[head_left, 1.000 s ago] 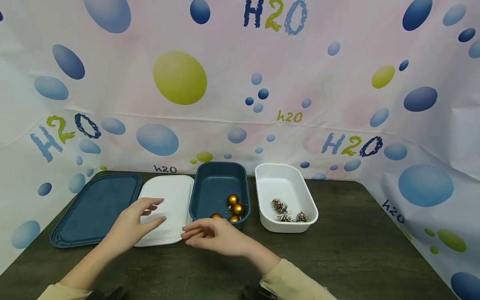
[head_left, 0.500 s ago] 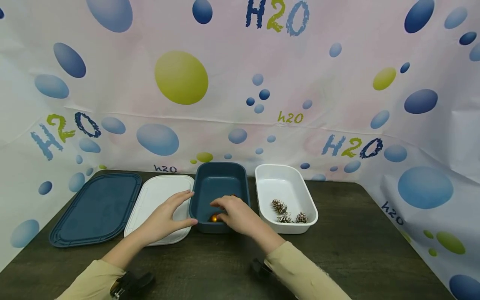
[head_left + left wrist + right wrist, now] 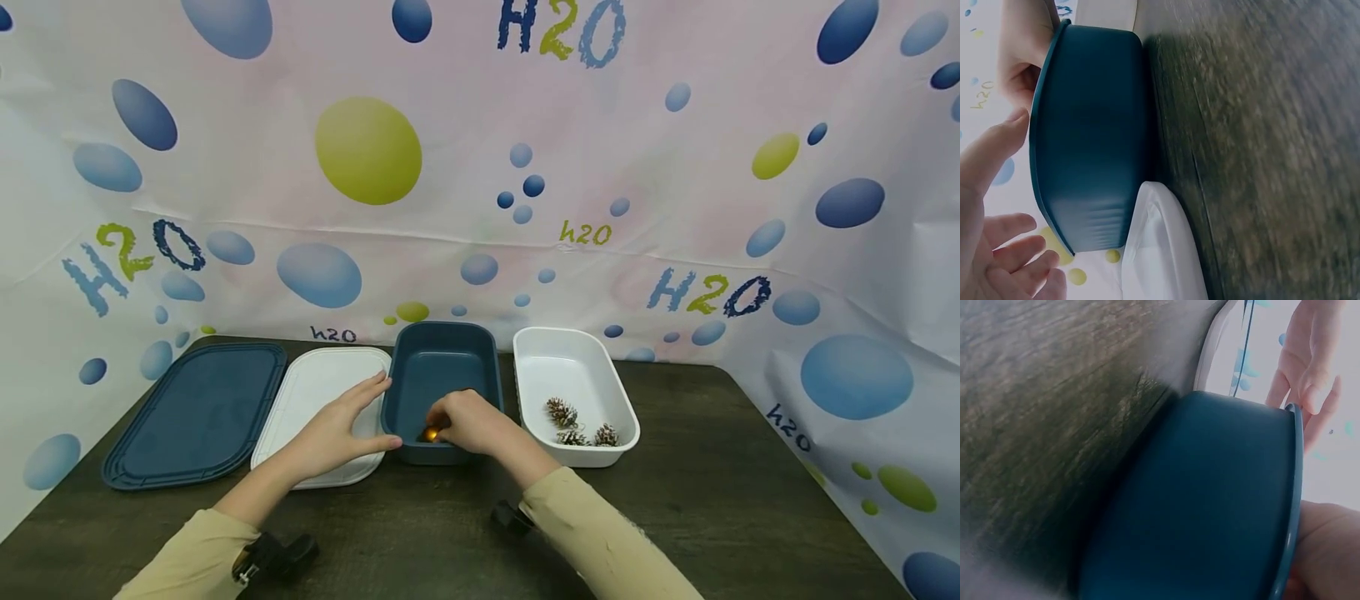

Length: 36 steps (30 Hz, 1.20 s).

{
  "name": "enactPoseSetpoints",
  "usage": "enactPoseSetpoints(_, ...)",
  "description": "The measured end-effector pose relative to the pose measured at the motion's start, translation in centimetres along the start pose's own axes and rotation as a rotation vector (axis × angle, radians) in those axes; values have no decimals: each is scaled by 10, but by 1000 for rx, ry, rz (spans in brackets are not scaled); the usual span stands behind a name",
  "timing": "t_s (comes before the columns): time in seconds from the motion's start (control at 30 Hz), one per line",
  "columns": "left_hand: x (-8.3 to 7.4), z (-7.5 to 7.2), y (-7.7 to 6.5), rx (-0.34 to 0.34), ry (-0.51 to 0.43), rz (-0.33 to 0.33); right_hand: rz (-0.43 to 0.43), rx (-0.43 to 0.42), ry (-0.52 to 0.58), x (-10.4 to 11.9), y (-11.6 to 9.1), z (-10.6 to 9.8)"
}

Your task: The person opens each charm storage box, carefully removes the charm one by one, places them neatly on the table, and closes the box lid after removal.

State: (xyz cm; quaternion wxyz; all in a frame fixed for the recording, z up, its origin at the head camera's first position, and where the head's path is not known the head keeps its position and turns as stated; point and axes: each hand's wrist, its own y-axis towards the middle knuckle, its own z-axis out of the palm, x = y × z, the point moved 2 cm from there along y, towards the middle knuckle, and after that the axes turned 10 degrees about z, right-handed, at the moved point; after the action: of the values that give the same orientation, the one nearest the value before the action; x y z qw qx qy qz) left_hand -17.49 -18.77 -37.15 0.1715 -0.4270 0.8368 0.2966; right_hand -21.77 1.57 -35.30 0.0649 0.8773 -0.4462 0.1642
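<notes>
One ball [image 3: 431,434] shows at the right hand [image 3: 471,422]: picking, I judge, grip unclear. Left hand [image 3: 335,433] spread; next needs a firm pinch.

Bright head view, dimmer and blurrier wrist views

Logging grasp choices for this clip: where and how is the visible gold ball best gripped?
The gold ball is probably best pinched across its round sides, coming from above: it sits below the rim of the blue box, by the near wall, and the top is open. The right hand reaches in, fingertips hidden.
</notes>
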Motion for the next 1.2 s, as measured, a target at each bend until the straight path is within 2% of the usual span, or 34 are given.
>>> enactPoseSetpoints(0.17,1,-1,0,7,6,-3,-11,-88,30,-2,-4,1)
enactPoseSetpoints(0.4,3,1,0,5,3,0,-5,-250,150,-4,-16,-1)
enactPoseSetpoints(0.57,5,3,-1,0,-14,-12,-51,-299,240,0,-30,-6)
enactPoseSetpoints(0.73,4,3,-3,-15,-28,-3,-138,-303,324,7,-47,-7)
enactPoseSetpoints(0.9,3,4,-4,-28,-31,11,-199,-274,331,14,-60,-3)
enactPoseSetpoints(1.03,3,5,-5,-27,-25,10,-229,-217,334,18,-68,4)
enactPoseSetpoints(1.2,4,5,-5,-24,-31,5,-253,-95,354,17,-69,15)
